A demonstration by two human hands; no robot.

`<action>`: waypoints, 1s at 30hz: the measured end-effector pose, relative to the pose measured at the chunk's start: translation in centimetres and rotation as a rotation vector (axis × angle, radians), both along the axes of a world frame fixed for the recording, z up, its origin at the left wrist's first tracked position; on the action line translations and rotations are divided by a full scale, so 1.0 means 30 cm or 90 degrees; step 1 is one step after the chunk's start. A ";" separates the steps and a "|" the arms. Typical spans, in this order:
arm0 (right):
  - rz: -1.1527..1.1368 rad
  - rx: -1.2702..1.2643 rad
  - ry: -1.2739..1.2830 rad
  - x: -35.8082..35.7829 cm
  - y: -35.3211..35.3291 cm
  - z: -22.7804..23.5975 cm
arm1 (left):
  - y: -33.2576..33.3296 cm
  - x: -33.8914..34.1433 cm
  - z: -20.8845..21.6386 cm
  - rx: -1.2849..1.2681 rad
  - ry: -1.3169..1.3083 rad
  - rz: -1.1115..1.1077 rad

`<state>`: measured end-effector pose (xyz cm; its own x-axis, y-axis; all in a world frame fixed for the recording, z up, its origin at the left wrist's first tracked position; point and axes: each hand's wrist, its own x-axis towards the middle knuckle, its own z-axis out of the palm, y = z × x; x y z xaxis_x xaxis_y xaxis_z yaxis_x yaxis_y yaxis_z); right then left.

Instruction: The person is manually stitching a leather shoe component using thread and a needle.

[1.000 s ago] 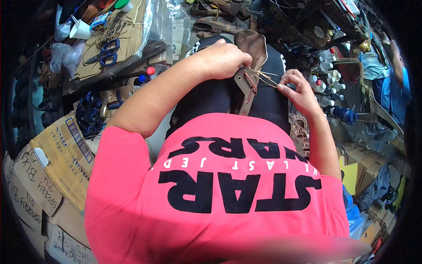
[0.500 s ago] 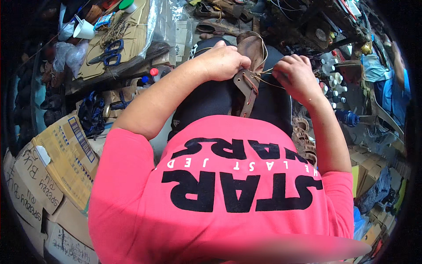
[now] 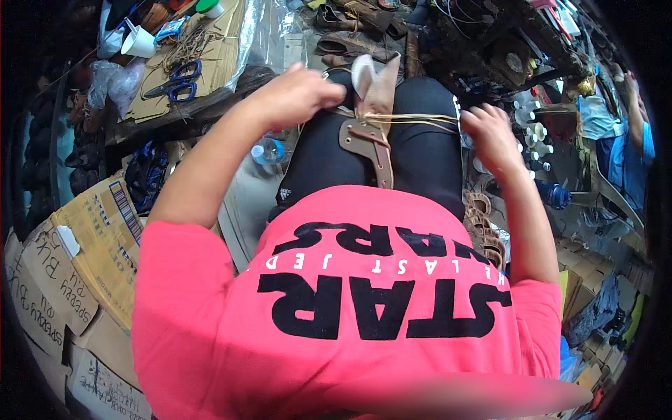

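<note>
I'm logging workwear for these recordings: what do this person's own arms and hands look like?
The left sleeve and right sleeve are short, plain and bright pink. The left forearm and right forearm are bare below them. The left hand and right hand wear no gloves, and no watch or bracelet shows at either wrist.

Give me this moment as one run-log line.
left hand: curled, grip unclear; right hand: holding pale cord; pale cord: stretched sideways from leather piece; leather piece: between thighs
</note>
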<state>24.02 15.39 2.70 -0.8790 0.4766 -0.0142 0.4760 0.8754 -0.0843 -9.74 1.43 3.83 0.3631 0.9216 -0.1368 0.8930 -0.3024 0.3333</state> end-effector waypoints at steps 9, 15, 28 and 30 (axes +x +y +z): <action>-0.302 -0.779 0.779 0.255 0.118 0.048 | -0.042 -0.101 0.140 0.010 -0.375 0.276; -0.134 -1.058 1.065 -0.060 -0.036 0.282 | 0.055 0.218 0.139 -0.170 -1.106 0.099; -0.546 -0.160 -0.022 1.078 0.224 0.035 | -0.197 -0.634 0.457 0.307 0.157 0.428; -0.674 -0.003 -0.218 1.604 0.203 0.065 | -0.226 -0.812 0.598 0.334 0.316 0.630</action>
<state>72.15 21.46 4.67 0.0225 0.9830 -0.1825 0.9814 0.0131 0.1916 -34.10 -5.36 21.77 -0.5106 0.7561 0.4094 0.8096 0.5832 -0.0673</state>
